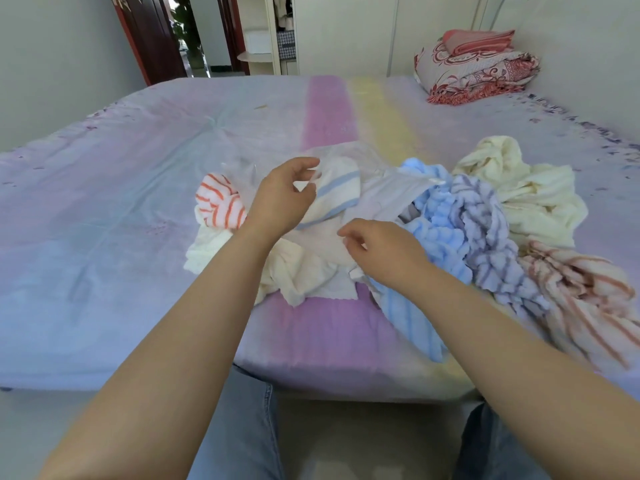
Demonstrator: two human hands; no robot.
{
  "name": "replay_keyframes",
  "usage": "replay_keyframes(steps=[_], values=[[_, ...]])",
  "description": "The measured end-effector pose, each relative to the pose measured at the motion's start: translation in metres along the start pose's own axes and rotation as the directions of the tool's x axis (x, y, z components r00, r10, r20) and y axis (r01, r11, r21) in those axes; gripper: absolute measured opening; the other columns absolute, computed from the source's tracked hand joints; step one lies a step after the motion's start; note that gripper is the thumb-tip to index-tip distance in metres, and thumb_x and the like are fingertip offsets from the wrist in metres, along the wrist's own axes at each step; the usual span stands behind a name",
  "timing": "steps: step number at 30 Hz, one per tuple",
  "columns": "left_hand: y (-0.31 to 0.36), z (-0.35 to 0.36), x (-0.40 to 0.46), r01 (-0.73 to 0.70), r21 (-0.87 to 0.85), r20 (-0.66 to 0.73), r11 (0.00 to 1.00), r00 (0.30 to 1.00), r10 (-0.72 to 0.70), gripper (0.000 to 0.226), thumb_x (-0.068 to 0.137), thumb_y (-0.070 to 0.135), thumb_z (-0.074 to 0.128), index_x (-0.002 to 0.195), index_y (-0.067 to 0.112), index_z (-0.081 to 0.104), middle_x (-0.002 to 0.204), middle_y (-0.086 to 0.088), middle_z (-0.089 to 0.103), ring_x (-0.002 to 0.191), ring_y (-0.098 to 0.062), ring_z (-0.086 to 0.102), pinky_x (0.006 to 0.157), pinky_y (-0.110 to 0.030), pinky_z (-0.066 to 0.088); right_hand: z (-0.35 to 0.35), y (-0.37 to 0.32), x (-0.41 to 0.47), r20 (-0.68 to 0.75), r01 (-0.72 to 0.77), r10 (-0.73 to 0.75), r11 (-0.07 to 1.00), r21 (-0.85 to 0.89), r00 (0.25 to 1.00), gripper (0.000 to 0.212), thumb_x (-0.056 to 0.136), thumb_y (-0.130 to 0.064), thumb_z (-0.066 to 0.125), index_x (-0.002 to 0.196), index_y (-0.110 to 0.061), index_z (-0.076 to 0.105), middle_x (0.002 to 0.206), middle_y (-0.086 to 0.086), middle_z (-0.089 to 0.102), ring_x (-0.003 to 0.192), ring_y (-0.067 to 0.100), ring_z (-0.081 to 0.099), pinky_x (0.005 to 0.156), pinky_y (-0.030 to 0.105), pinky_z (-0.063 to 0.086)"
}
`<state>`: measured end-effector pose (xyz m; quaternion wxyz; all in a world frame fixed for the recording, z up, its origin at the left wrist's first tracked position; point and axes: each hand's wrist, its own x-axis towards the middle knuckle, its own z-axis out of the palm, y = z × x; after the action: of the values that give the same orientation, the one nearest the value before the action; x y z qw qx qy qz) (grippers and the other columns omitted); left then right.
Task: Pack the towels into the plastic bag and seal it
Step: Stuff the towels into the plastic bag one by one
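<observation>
while both hands work at the mouth of the clear, thin plastic bag, the packing looks barely begun. the bag lies crumpled near the middle of the pastel striped bed, and a white towel with a pale blue stripe seems to sit in or just under its film; the blur makes it hard to say which. the left hand has its fingers curled, thumb and fingertips pinching a fold of the film. the right hand is also curled, and appears to pinch another edge of the film, though i cannot tell for sure.

most towels are still loose: an orange-striped white towel just beside the left hand, a cream towel under the wrists towards the near edge, a fluffy blue towel and a lilac ribbed one by the right hand, a pale yellow towel beyond them, and a pink-striped towel at the near right edge. sealing is yet to come.

the left half of the bed is open sheet, good room for spreading the bag. folded red patterned bedding sits at the far right corner, well apart.
</observation>
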<state>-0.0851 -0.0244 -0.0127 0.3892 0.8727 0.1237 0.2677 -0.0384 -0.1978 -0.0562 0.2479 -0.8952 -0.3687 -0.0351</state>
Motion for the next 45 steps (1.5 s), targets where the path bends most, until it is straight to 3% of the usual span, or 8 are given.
replay_keyframes(steps=[7, 13, 17, 23, 27, 33, 40, 45], values=[[0.004, 0.031, -0.032, -0.274, 0.437, -0.113, 0.856, 0.928, 0.355, 0.044, 0.089, 0.01, 0.057, 0.133, 0.014, 0.051, 0.133, -0.008, 0.055, 0.114, -0.031, 0.051, 0.097, -0.039, 0.042, -0.007, 0.051, -0.086, 0.118, -0.28, 0.299, 0.948, -0.152, 0.947, 0.097, 0.075, -0.061, 0.065, 0.15, -0.029, 0.012, 0.155, 0.004, 0.012, 0.139, 0.03, 0.021, 0.11, 0.043, 0.028], [0.013, 0.088, -0.107, -0.364, 0.214, -0.052, 0.906, 0.922, 0.383, 0.019, 0.093, 0.02, 0.056, 0.111, 0.016, 0.058, 0.106, -0.002, 0.061, 0.087, -0.022, 0.061, 0.074, -0.033, 0.048, 0.01, 0.083, -0.094, -0.029, -0.348, 0.356, 0.925, 0.153, 0.934, 0.035, 0.086, -0.04, 0.065, 0.105, -0.01, 0.061, 0.103, 0.005, 0.06, 0.096, 0.022, 0.057, 0.072, 0.026, 0.042], [-0.001, 0.12, -0.138, -0.139, 0.049, 0.266, 0.989, 0.956, 0.121, 0.031, 0.095, 0.031, 0.054, 0.123, 0.02, 0.049, 0.117, 0.002, 0.059, 0.099, -0.018, 0.059, 0.087, -0.037, 0.049, -0.014, 0.086, -0.097, -0.101, -0.209, 0.556, 0.466, 0.86, 0.825, 0.013, 0.082, -0.025, 0.072, 0.091, -0.019, 0.066, 0.087, -0.003, 0.067, 0.081, 0.013, 0.062, 0.076, 0.028, 0.047], [-0.005, 0.137, -0.13, -0.235, 0.119, 0.549, 0.965, 0.825, 0.133, 0.071, 0.091, 0.051, 0.054, 0.15, 0.034, 0.018, 0.156, 0.002, 0.029, 0.141, -0.023, 0.032, 0.109, -0.042, 0.037, -0.064, 0.069, -0.108, 0.116, 0.0, 0.655, -0.174, 0.985, 0.746, 0.027, 0.099, -0.032, 0.042, 0.113, -0.018, 0.06, 0.102, -0.003, 0.071, 0.074, 0.004, 0.068, 0.06, 0.022, 0.054], [0.009, 0.134, -0.13, 0.062, -0.196, 0.527, 0.979, 0.849, 0.052, 0.105, 0.075, 0.045, 0.078, 0.152, 0.035, 0.007, 0.149, 0.015, 0.031, 0.119, -0.008, 0.052, 0.099, -0.032, 0.047, -0.064, 0.07, -0.109, 0.163, -0.158, 0.673, -0.069, 0.985, 0.721, 0.04, 0.098, -0.025, 0.047, 0.132, -0.004, 0.05, 0.127, 0.015, 0.057, 0.111, 0.027, 0.057, 0.071, 0.029, 0.048], [0.012, 0.15, -0.138, 0.247, -0.448, 0.503, 0.859, 0.864, 0.013, 0.062, 0.072, 0.02, 0.073, 0.128, 0.019, 0.048, 0.113, -0.004, 0.066, 0.093, -0.008, 0.063, 0.078, -0.024, 0.052, -0.01, 0.089, -0.092, -0.032, -0.443, 0.585, 0.647, 0.62, 0.81, 0.082, 0.072, -0.042, 0.08, 0.139, -0.012, 0.042, 0.148, 0.007, 0.038, 0.134, 0.023, 0.041, 0.107, 0.041, 0.039], [-0.003, 0.139, -0.153, -0.254, 0.096, 0.299, 0.962, 0.93, 0.216, 0.087, 0.078, 0.043, 0.07, 0.148, 0.032, 0.019, 0.148, 0.002, 0.027, 0.128, -0.015, 0.04, 0.097, -0.034, 0.047, 0.016, 0.101, -0.104, 0.23, -0.506, 0.464, 0.843, 0.181, 0.855, 0.049, 0.088, -0.033, 0.063, 0.128, -0.007, 0.05, 0.129, 0.011, 0.056, 0.119, 0.024, 0.053, 0.095, 0.026, 0.04], [0.021, 0.109, -0.153, -0.328, -0.232, 0.457, 0.916, 0.794, 0.4, 0.079, 0.077, 0.037, 0.073, 0.141, 0.05, 0.029, 0.153, 0.024, 0.031, 0.144, -0.001, 0.024, 0.116, -0.029, 0.027, -0.035, 0.059, -0.12, 0.3, -0.254, 0.197, 0.953, 0.165, 0.933, 0.055, 0.072, -0.045, 0.076, 0.118, -0.027, 0.052, 0.111, -0.006, 0.061, 0.104, 0.014, 0.06, 0.094, 0.035, 0.048]])
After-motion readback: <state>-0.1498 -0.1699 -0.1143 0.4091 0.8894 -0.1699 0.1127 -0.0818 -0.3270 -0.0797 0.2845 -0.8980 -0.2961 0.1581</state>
